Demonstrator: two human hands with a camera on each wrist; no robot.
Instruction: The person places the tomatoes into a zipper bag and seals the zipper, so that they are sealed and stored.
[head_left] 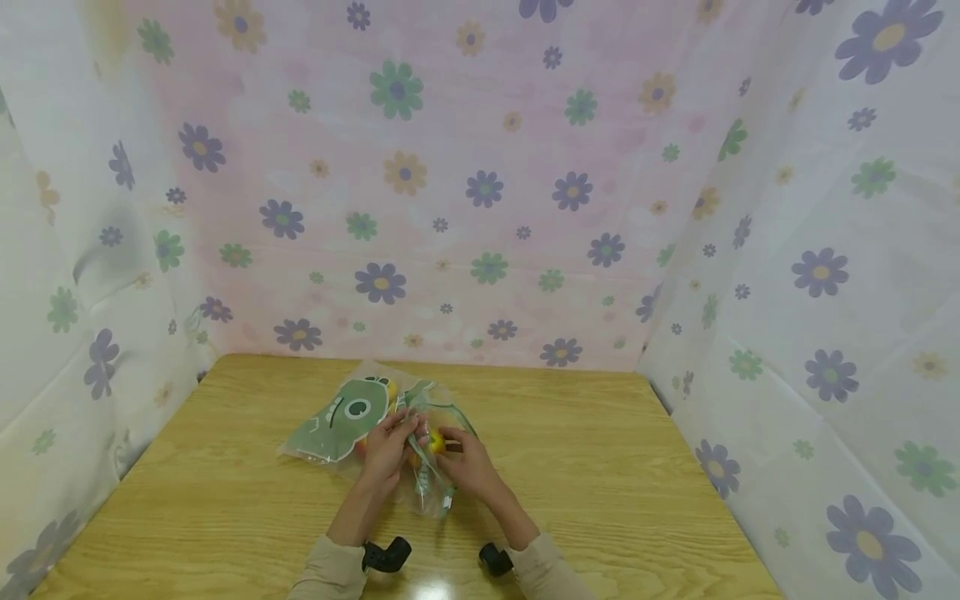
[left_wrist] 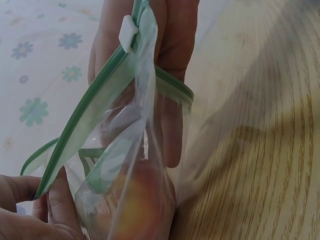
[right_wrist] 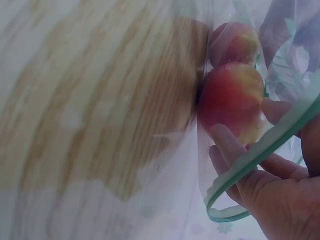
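Note:
A clear zip bag (head_left: 351, 417) printed with a green cartoon creature lies on the table, its mouth turned toward me and edged by a green zip strip (left_wrist: 75, 132). Red-and-yellow apples (right_wrist: 232, 100) show inside through the plastic. My left hand (head_left: 386, 450) pinches the mouth's edge between thumb and fingers; in the left wrist view its fingers (left_wrist: 62, 205) meet the strip. Past the strip, the right hand (head_left: 468, 465) reaches into the bag. Its spread fingers (right_wrist: 227, 142) touch or nearly touch the nearer apple.
A white zip slider (left_wrist: 128, 34) sits on the green strip. The wooden table (head_left: 585, 475) stretches out around the bag, with flower-patterned cloth walls (head_left: 480, 183) behind it and at both sides. Black camera mounts (head_left: 387, 555) stick out from the wrists.

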